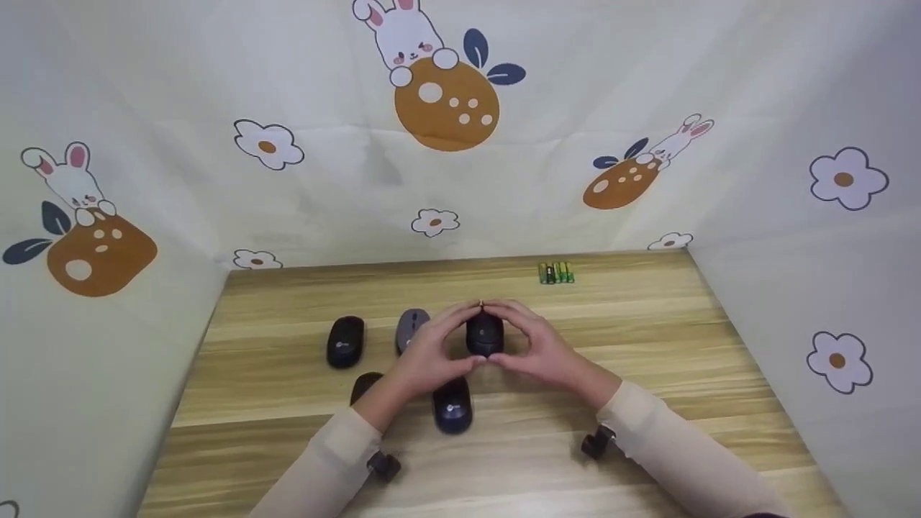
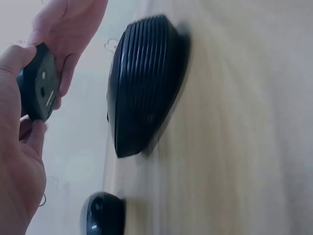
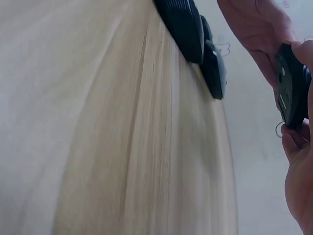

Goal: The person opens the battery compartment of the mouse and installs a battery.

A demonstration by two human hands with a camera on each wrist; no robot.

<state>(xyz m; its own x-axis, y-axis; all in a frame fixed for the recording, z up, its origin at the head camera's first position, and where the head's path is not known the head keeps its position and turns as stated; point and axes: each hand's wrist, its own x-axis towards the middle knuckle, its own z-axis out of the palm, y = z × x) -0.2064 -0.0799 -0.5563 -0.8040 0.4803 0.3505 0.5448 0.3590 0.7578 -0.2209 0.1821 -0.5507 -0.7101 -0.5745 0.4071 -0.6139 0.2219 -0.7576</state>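
Observation:
Both hands hold one black computer mouse (image 1: 485, 333) between them, lifted off the table. My left hand (image 1: 430, 357) pinches it from the left, with fingertips at its far end and the thumb at its near end. From the other side my right hand (image 1: 541, 350) grips it the same way. The wrist views show the underside of the held mouse (image 2: 44, 88), with its sensor and a pale label mark. Just below the left hand, a dark mouse (image 1: 452, 410) lies on the wooden table (image 1: 532, 467).
Left of the hands, a grey mouse (image 1: 410, 325) is partly covered by the left hand. Farther left lies a black mouse (image 1: 345, 342). The left wrist partly hides another black mouse (image 1: 365, 385). Several green batteries (image 1: 557, 273) lie in a row near the back edge, before a patterned curtain (image 1: 331, 194).

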